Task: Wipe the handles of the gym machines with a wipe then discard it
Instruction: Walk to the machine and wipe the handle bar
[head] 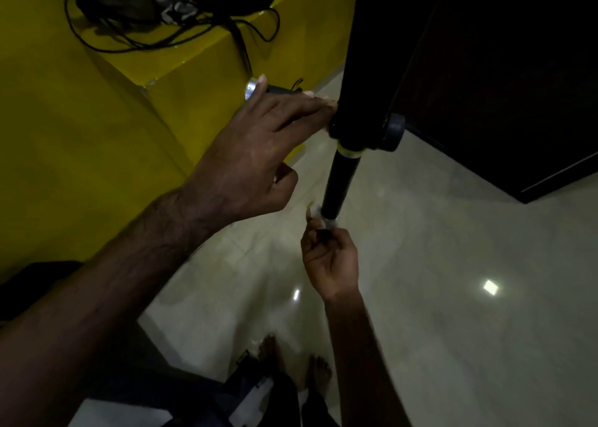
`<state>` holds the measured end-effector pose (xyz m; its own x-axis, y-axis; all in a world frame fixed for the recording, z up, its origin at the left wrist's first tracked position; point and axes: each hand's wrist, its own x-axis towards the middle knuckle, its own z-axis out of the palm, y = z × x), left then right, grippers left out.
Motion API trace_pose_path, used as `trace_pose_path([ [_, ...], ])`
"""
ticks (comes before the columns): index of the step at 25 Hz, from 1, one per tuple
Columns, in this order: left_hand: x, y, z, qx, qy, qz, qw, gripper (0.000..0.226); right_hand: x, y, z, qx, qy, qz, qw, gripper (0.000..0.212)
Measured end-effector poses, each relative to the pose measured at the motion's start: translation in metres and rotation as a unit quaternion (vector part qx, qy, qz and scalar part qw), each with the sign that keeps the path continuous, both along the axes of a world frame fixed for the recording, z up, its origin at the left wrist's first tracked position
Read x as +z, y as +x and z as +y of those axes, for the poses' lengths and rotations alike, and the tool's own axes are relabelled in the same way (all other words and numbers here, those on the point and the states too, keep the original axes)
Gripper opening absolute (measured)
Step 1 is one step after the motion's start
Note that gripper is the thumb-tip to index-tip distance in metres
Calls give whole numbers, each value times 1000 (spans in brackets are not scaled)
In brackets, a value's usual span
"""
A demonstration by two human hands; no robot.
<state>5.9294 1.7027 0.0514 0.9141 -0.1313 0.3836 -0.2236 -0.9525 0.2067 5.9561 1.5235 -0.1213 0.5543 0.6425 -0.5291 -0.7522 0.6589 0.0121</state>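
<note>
Yellow wall (64,135) fills the left of the scene, with a pale tiled floor (453,264) spreading right of it; we take the black handle (339,180) of the gym machine as our landmark. High to the left of the handle, a tangle of black cables (145,15) lies on a yellow ledge (200,51). Left of the handle and level with its upper joint (336,132), our left hand (255,145) reaches in with fingers straight, its grip released; the fingertips (326,106) touch the dark machine frame (372,54). A second short handle with a silver end cap (250,90) shows just behind this hand. At the lower tip of the handle, our right hand (330,258) has its grip pinched on a small pale wipe (318,221), pressed against the handle's end. Below the handle, bare feet (291,362) stand on the floor. Right of the handle rises a dark panel (501,86).
</note>
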Motion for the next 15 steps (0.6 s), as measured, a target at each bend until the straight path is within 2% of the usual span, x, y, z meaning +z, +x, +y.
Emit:
trace_pose_path([
  [3, -1, 1, 1, -5, -4, -8, 1000, 84, 13, -19, -10, -45, -29, 28, 998, 40],
  [6, -3, 1, 0, -7, -11, -19, 1000, 82, 26, -25, -8, -42, -171, -75, 982, 34],
  [9, -6, 2, -1, -7, -16, -26, 1000, 82, 28, -28, 1, -83, -323, -147, 931, 30],
  [12, -7, 2, 0, -9, -15, -27, 999, 83, 24, -26, 0, -136, -415, -205, 876, 26],
  [15, -8, 2, 1, -6, -15, -22, 1000, 83, 17, -14, -5, -130, -490, -287, 813, 17],
])
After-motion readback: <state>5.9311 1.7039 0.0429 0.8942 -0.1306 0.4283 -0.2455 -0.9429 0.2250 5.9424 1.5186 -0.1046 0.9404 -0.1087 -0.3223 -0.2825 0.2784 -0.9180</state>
